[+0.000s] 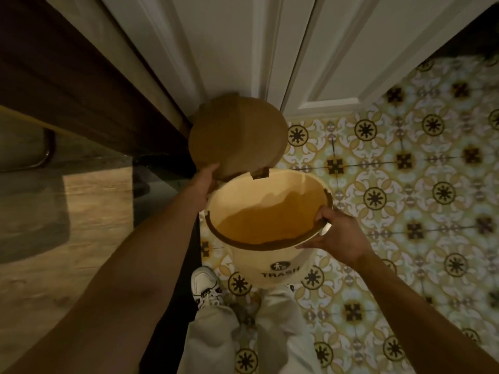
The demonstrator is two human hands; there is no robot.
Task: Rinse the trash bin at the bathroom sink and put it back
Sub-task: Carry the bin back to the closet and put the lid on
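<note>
Two hands engaged: round brown plastic lid (pixel 237 136) is pinched at its near edge by left hand (pixel 206 178); cream plastic trash bin (pixel 270 255), upright above patterned tile floor (pixel 405 184), is gripped at right rim by right hand (pixel 339 234).

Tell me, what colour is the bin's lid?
Brown, while the trash bin is cream. The lid shows best in the head view.

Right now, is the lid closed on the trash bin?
No, the lid stands swung up and open, the left hand holding its edge, so the inside of the trash bin shows.
</note>
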